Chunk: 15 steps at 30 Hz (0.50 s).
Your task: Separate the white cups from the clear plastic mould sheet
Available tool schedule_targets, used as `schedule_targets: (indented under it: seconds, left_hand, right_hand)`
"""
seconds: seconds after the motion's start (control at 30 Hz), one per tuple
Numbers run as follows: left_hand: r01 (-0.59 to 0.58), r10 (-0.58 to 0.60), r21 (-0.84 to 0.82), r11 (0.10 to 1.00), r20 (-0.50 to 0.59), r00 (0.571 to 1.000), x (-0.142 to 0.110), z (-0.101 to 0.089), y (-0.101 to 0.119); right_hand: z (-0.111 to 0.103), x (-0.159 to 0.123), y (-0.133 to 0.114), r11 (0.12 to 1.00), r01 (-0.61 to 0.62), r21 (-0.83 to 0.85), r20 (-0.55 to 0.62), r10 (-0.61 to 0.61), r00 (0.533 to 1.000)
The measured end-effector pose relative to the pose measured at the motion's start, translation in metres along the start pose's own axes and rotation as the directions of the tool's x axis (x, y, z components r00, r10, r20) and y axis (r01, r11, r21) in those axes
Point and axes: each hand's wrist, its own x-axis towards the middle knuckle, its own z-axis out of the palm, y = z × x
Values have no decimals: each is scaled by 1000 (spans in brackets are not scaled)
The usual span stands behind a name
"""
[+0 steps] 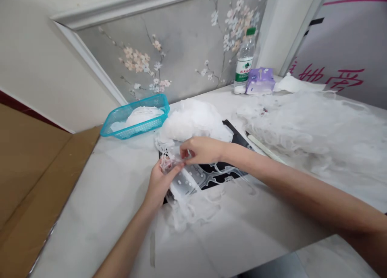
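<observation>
A thin, see-through white sheet [186, 181] with loose strands lies right under both hands, partly on a black mat [237, 136] on the worktop [117, 185]. The left hand [161, 180] pinches its near-left edge; the right hand [201, 150] bends over it with fingers drawn in narrow — whether they grip it I cannot tell. The right forearm crosses the mat, covering part of it. Just beyond sits a fluffy white pile [193, 119], beside a blue basket [142, 129] holding white pieces. A large gauzy heap [320, 129] spreads rightward; behind stand a bottle [242, 66] and purple pack [260, 80].
</observation>
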Motion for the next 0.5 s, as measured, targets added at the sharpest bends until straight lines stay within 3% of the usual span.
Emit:
schedule_targets:
  seconds: [0.13,0.23,0.27,0.3,0.33,0.37,0.4,0.47,0.5]
  left_hand:
    - [-71,71,-10,997,-18,997,0,0,-4]
    - [-117,117,8,993,3,993,0,-3,-3]
    - [-126,126,14,992,9,992,0,-5,-2]
    - [-129,129,20,991,19,991,0,-6,-2]
    - [-128,127,24,992,31,991,1,-6,-1]
    - [-121,120,28,992,46,992,1,-7,-1]
    - [-112,109,30,993,67,992,2,-6,-1]
    - [-88,84,31,996,114,990,3,-5,0]
    - [-77,73,30,997,137,988,4,-4,0]
  right_hand:
    - [1,2,3,963,77,258,-56,-65,996]
    - [-9,3,12,943,33,331,-251,54,966]
    - [-16,3,18,936,-7,352,-379,149,913]
    - [-23,1,24,923,-46,382,-513,253,820]
    - [-30,-1,32,903,-76,422,-630,353,691]
    - [-37,-3,41,882,-89,463,-729,436,528]
    - [-42,-5,50,873,-96,479,-774,471,422]
    - [-48,-7,67,862,-108,495,-823,505,260]
    - [-49,-7,74,858,-114,501,-833,514,207]
